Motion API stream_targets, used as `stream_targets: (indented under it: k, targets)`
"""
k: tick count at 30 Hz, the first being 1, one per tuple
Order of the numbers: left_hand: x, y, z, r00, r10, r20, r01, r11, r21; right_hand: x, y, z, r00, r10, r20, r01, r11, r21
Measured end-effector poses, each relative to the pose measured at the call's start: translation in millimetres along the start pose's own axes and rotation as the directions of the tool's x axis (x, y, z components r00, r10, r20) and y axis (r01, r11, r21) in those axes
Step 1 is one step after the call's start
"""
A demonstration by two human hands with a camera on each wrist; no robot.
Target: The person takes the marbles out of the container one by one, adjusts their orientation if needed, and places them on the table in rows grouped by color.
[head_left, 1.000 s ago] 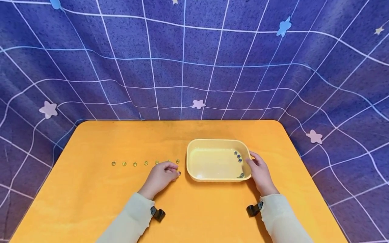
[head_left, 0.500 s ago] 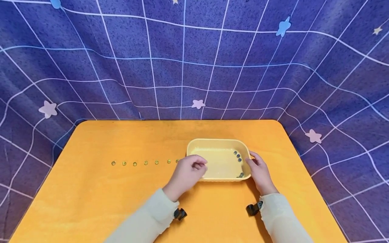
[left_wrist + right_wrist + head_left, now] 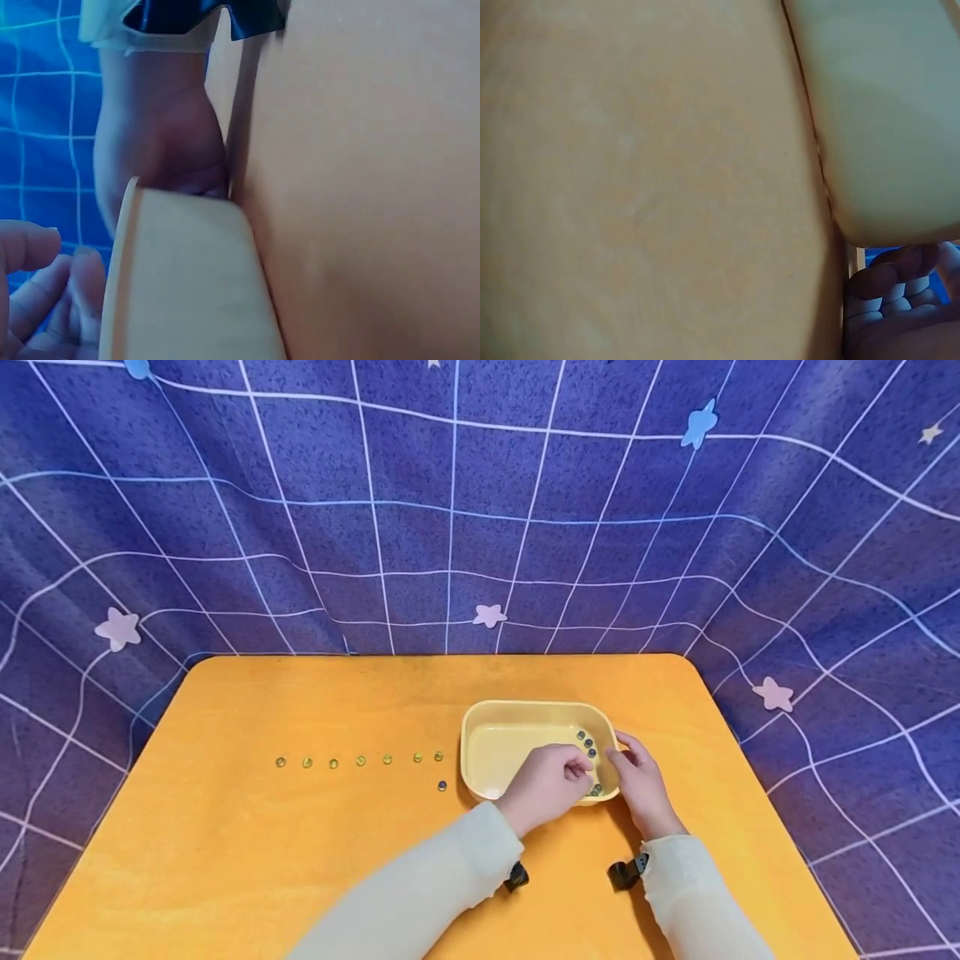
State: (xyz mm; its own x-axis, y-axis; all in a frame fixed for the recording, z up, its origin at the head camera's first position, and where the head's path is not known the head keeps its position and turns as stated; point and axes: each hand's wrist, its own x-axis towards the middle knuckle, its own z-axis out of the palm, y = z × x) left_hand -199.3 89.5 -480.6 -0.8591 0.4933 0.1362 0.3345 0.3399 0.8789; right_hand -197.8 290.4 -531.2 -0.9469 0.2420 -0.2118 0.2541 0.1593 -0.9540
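Note:
A pale yellow plastic basin [image 3: 487,714] stands on the table, and my right hand [image 3: 637,781] holds its right end, thumb at the rim and fingers outside. Over the basin's right half, my left hand [image 3: 551,781] hovers with loosely bent fingers; in the left wrist view its thumb and fingertips [image 3: 88,274] are apart, with nothing seen between them. Several dark glass marbles [image 3: 588,743] lie near the basin's right end, some close to the left fingertips. A single blue marble [image 3: 442,786] sits on the table left of the basin, below a row of yellowish marbles [image 3: 361,761].
The orange table [image 3: 225,852] has rounded far corners. Behind and beside it hangs a blue grid-patterned curtain [image 3: 405,543] with star shapes. A black wrist camera [image 3: 622,876] is strapped at the right sleeve.
My left hand has left the blue marble on the table below the row and moved right, over the basin to its marbles. The right hand has stayed on the basin's end.

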Motion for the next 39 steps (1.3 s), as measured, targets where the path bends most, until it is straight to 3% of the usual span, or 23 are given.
stream_targets:
  k: [7,18,23,30,39]
  targets:
    - [20.9,5.6,12.7,0.991,-0.121,0.062,0.110,0.982,0.156,-0.2,-2,0,1.000,-0.003,0.009,0.003,1.000,-0.012]
    - [40.0,5.5,20.8,0.950,-0.290,0.118,0.261,0.941,0.215,-0.3,-2,-2,1.000,0.000,0.008,0.000,1.000,-0.009]
    - [47.4,-5.2,25.4,0.939,-0.315,0.141,0.278,0.933,0.229,-1.5,-4,0,1.000,-0.007,0.003,0.007,1.000,0.003]
    - [57.1,-28.9,32.4,0.939,-0.270,0.215,0.205,0.937,0.282,-2.9,-6,1,1.000,-0.008,-0.001,0.008,1.000,0.008]
    - [60.8,-36.1,35.1,0.928,-0.270,0.258,0.185,0.932,0.311,-1.5,-4,0,1.000,-0.008,-0.004,0.008,1.000,0.010]
